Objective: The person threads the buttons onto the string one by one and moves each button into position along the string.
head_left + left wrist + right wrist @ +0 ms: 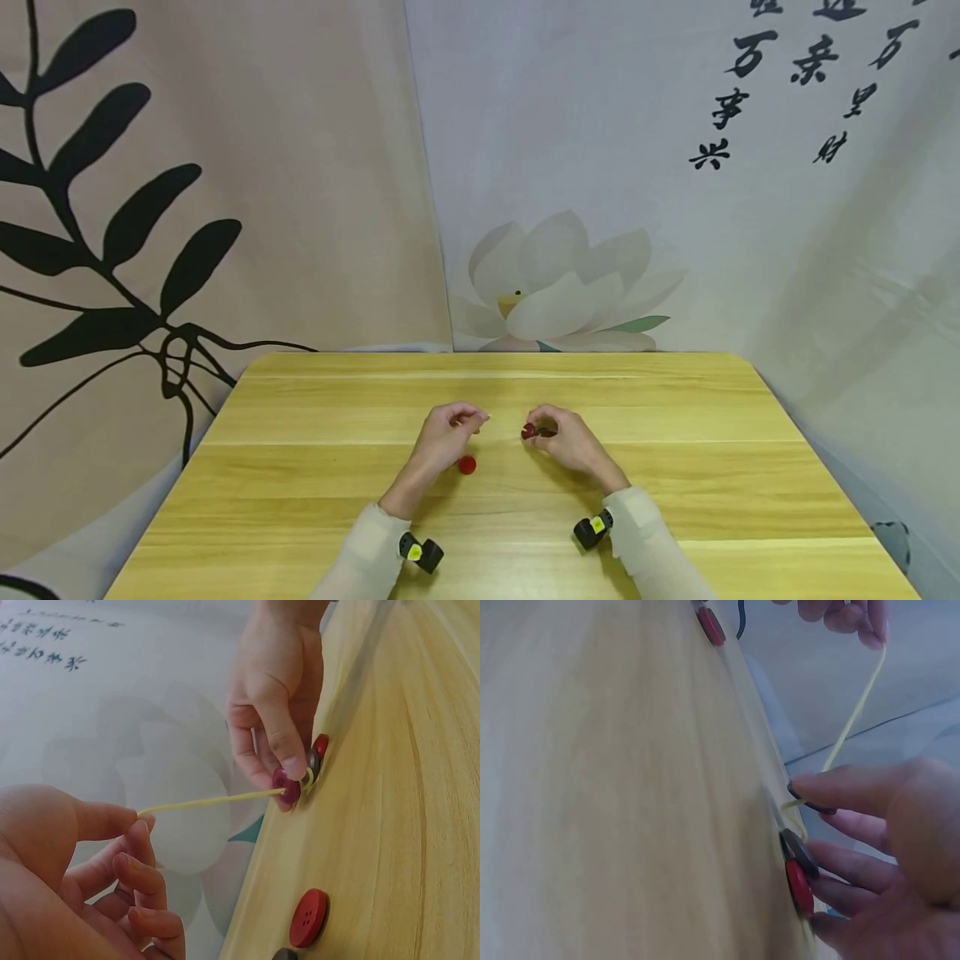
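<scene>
My left hand [444,437] pinches the end of a yellow cord [210,802] between thumb and forefinger. Stretched taut, the cord runs to a dark red button [283,789] and passes through a hole in it. That button's edge is pinched between the thumb and fingers of my right hand [572,440]. Further along the cord, a dark grey button [800,853] and a bright red button [799,888] hang against the right fingers. A loose red button [467,465] with several holes lies on the table beside the left wrist.
Part of another dark button [285,955] shows near the loose red one in the left wrist view. The wooden table [315,500] reaches back to a printed curtain [337,167]. Each sleeve cuff carries a small black camera [592,529].
</scene>
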A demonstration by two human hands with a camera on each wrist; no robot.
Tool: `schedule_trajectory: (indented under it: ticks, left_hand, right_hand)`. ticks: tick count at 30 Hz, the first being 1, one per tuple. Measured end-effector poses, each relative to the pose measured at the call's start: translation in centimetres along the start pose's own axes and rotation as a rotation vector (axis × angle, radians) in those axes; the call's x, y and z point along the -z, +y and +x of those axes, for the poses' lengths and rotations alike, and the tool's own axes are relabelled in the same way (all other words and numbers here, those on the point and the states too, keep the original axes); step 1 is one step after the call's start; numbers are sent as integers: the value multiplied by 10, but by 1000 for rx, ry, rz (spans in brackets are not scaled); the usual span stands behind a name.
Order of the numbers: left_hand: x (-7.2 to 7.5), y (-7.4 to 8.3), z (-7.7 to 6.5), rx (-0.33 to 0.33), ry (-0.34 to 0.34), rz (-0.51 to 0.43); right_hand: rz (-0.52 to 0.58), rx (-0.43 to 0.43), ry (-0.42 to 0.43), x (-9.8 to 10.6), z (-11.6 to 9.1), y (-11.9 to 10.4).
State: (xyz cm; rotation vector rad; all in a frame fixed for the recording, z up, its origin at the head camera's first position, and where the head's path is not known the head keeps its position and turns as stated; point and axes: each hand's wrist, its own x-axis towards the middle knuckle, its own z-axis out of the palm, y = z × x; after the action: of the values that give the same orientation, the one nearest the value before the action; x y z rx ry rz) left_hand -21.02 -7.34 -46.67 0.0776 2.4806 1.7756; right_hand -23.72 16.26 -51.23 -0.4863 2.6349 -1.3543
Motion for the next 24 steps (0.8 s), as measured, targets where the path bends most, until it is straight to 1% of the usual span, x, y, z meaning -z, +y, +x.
schedule_trajectory:
  ticks: [8,18,24]
  left_hand:
    - [2,-2,0,5,7,-4]
    - [5,-3,-1,10,13,-8]
    - [7,-5,-1,15,6,-18]
  right_hand:
    - [-9,-8,-22,3,1,3]
    - [3,-32,-14,4,2,4]
    - [5,-49,10,6,3,6]
